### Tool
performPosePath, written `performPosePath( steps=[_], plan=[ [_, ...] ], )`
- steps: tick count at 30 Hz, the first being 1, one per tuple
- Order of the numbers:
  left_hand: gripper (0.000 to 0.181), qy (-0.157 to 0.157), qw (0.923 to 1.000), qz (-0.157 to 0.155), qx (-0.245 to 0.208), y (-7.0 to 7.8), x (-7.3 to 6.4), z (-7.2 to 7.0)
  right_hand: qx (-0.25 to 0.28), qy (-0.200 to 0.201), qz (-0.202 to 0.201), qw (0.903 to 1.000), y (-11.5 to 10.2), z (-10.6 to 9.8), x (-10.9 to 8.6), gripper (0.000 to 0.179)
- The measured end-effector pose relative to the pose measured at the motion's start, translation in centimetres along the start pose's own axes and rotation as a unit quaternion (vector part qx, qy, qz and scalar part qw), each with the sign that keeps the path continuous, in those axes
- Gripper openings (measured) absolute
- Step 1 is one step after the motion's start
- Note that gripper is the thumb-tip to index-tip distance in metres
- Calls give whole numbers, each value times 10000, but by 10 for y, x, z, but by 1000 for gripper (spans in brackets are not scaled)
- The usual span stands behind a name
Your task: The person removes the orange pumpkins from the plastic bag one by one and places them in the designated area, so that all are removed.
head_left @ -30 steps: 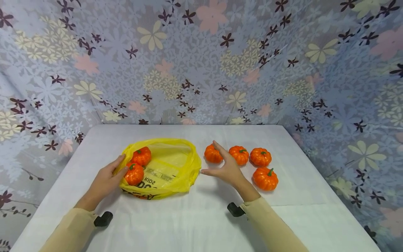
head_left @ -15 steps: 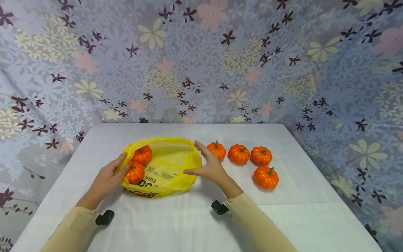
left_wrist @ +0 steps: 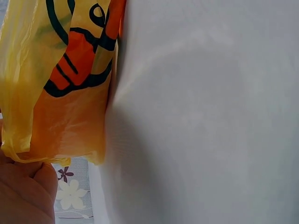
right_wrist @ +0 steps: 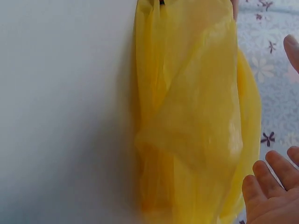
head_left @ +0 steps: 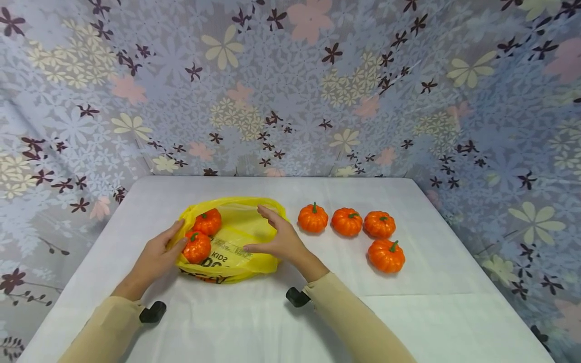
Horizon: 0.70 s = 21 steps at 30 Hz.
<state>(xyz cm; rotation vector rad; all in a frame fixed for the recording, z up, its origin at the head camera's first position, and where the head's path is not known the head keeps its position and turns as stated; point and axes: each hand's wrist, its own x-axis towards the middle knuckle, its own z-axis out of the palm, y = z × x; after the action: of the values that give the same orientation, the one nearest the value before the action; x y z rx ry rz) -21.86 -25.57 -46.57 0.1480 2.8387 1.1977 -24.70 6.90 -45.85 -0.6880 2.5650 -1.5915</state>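
Observation:
A yellow plastic bag lies on the table with its mouth spread wide, two orange toy pumpkins inside at its left end: one farther back, one nearer. My left hand grips the bag's left rim, thumb over the edge by the nearer pumpkin. In the left wrist view this hand shows at the bag's printed side. Above the bag's right part hovers my right hand, holding nothing, thumb and fingers spread apart. Beside the yellow wall its fingers show straight in the right wrist view.
Several more pumpkins sit right of the bag: three in a row, at left, middle and right, and one nearer the front. A white cloth covers the table; a flowered curtain hangs behind.
My right hand has moved left from in front of the leftmost loose pumpkin to over the bag's right side, still empty. My left hand keeps its hold on the rim.

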Motion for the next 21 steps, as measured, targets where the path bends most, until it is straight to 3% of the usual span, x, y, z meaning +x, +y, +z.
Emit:
performPosePath(
  steps=[10, 21],
  plan=[
    [68, 49, 9999, 154, 3, 1, 3, 0, 82, -110, 38, 9999, -13, 22, 11, 103],
    [70, 13, 9998, 84, 197, -2, -3, -1, -72, -446, 60, 9990, -20, 43, 18, 101]
  ],
)
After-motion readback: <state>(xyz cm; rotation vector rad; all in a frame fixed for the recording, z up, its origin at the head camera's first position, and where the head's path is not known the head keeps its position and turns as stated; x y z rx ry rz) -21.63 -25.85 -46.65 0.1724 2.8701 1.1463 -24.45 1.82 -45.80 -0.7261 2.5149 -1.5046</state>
